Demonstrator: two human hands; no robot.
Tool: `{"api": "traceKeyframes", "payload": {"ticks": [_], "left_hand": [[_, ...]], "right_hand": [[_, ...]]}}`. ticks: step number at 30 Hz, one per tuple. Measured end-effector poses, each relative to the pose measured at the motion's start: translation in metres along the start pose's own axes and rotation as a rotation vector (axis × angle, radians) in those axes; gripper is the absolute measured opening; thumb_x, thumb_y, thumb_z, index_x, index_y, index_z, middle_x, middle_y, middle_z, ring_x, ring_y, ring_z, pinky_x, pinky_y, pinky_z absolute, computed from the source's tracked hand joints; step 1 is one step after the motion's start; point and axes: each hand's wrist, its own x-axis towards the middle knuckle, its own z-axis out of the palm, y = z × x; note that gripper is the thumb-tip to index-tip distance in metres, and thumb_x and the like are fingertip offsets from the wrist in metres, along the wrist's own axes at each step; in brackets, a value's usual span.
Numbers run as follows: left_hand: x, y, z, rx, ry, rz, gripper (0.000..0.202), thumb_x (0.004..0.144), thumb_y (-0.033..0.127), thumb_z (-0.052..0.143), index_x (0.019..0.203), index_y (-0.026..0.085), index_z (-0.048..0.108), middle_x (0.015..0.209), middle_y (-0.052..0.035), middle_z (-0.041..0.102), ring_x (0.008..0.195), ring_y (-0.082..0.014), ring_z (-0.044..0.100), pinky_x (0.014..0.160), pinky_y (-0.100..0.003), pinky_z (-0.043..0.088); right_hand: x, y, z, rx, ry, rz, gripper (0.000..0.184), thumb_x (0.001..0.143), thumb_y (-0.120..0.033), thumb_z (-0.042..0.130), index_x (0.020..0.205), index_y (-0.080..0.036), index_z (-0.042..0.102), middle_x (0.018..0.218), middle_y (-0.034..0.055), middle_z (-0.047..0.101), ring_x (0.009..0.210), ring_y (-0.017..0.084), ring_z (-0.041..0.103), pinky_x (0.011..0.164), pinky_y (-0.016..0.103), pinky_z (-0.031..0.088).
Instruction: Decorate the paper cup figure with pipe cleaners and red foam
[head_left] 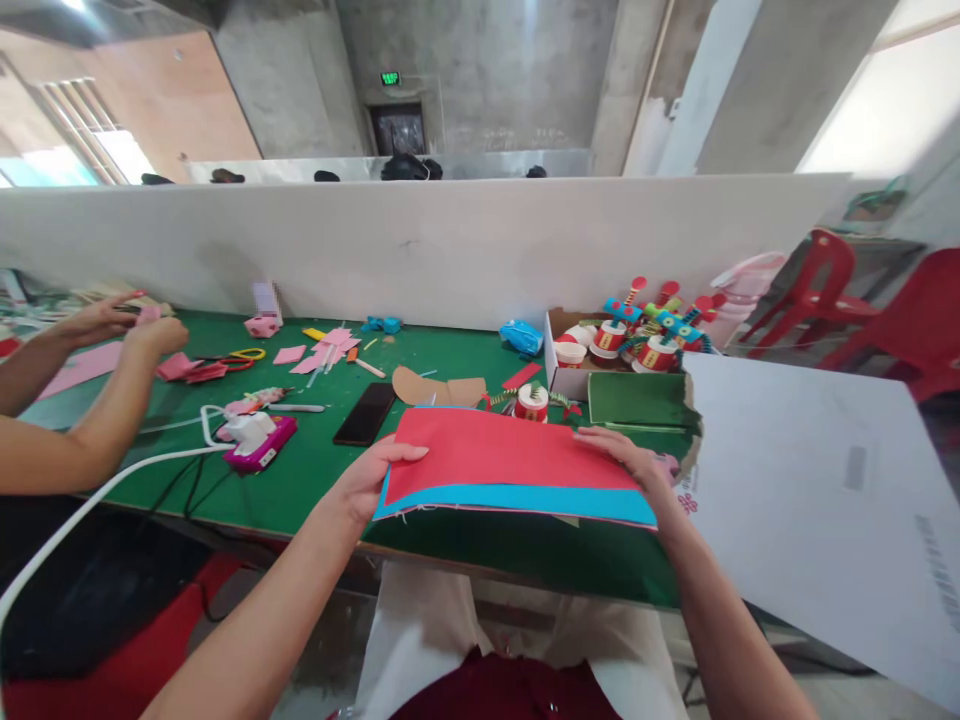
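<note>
A stack of coloured paper sheets, red (pixel 495 450) on top and blue (pixel 525 496) beneath, spans the space between my hands above the table's front edge. A thin pink edge shows under the blue. My left hand (pixel 375 470) grips the left end, thumb on top and fingers hidden below. Over the right end lie the fingers of my right hand (pixel 622 455); its thumb is hidden. Just beyond the stack stands a small red and white cup figure (pixel 532 402) with striped arms, partly covered by the paper. A brown cardboard piece (pixel 439 388) lies behind the stack's left part.
A black phone (pixel 365 413) and a magenta power strip (pixel 262 445) with a white cable lie left. A box (pixel 564 378) of cup figures and a large white board (pixel 817 480) are right. At far left, a co-worker's hands (pixel 127 325) handle pink paper near scissors (pixel 240 358).
</note>
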Motion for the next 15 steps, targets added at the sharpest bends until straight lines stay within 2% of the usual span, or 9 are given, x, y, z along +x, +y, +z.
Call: {"api": "traceKeyframes", "payload": {"ticks": [3,6,7,8,9,11,13,15], "left_hand": [[0.005,-0.006,-0.006,-0.011,-0.054,-0.058,0.033,0.068,0.01,0.066,0.101,0.005,0.066,0.091,-0.0173,0.074,0.087,-0.0304,0.072,0.072,-0.034,0.06],[0.006,-0.009,-0.007,-0.035,-0.084,-0.111,0.029,0.07,0.009,0.065,0.098,0.005,0.066,0.09,-0.0161,0.075,0.089,-0.0289,0.071,0.076,-0.033,0.059],[0.006,-0.009,-0.006,-0.042,-0.094,-0.126,0.027,0.07,0.009,0.064,0.097,0.006,0.067,0.09,-0.0153,0.075,0.089,-0.0283,0.071,0.077,-0.033,0.058],[0.005,-0.01,-0.005,-0.047,-0.104,-0.143,0.026,0.071,0.008,0.063,0.097,0.006,0.067,0.09,-0.0145,0.075,0.089,-0.0277,0.071,0.078,-0.033,0.058],[0.005,-0.01,-0.004,-0.05,-0.11,-0.16,0.025,0.072,0.008,0.062,0.096,0.007,0.067,0.09,-0.0138,0.075,0.089,-0.0273,0.071,0.078,-0.033,0.057],[0.005,-0.012,-0.002,-0.051,-0.116,-0.179,0.023,0.073,0.009,0.06,0.094,0.007,0.068,0.089,-0.0127,0.075,0.086,-0.0265,0.072,0.078,-0.034,0.056],[0.004,-0.013,-0.001,-0.055,-0.123,-0.166,0.019,0.073,0.008,0.06,0.09,0.008,0.068,0.083,-0.0109,0.075,0.08,-0.0251,0.072,0.077,-0.033,0.056],[0.004,-0.015,0.0,-0.067,-0.137,-0.149,0.015,0.072,0.007,0.06,0.085,0.009,0.068,0.076,-0.0086,0.074,0.072,-0.0225,0.071,0.074,-0.032,0.055]], "right_hand": [[-0.011,-0.013,-0.012,-0.148,0.179,0.076,0.037,0.084,-0.027,0.044,0.111,-0.027,0.07,0.114,0.0082,0.068,0.109,0.028,0.06,0.094,0.046,0.047],[-0.011,-0.057,-0.019,-0.332,0.454,0.102,0.034,0.09,-0.029,0.04,0.107,-0.026,0.069,0.101,0.01,0.069,0.096,0.028,0.063,0.085,0.047,0.05],[-0.01,-0.076,-0.015,-0.355,0.491,0.059,0.032,0.091,-0.031,0.041,0.108,-0.026,0.068,0.103,0.0099,0.068,0.096,0.027,0.063,0.083,0.045,0.051],[-0.008,-0.095,-0.007,-0.352,0.474,-0.027,0.027,0.092,-0.032,0.045,0.107,-0.028,0.068,0.103,0.0089,0.068,0.096,0.026,0.062,0.082,0.042,0.051],[-0.006,-0.113,0.005,-0.323,0.405,-0.133,0.023,0.092,-0.03,0.049,0.104,-0.028,0.068,0.1,0.0072,0.069,0.094,0.025,0.063,0.082,0.04,0.051],[-0.004,-0.14,0.036,-0.251,0.176,-0.385,0.018,0.09,-0.031,0.055,0.101,-0.025,0.068,0.093,0.0048,0.071,0.088,0.022,0.064,0.079,0.037,0.052],[-0.002,-0.153,0.07,-0.278,-0.02,-0.515,0.019,0.091,-0.03,0.055,0.103,-0.02,0.066,0.097,0.0064,0.07,0.088,0.021,0.063,0.078,0.036,0.051],[-0.002,-0.154,0.098,-0.369,-0.071,-0.565,0.017,0.093,-0.026,0.052,0.098,-0.017,0.066,0.093,0.0073,0.07,0.084,0.021,0.06,0.075,0.035,0.049]]}}
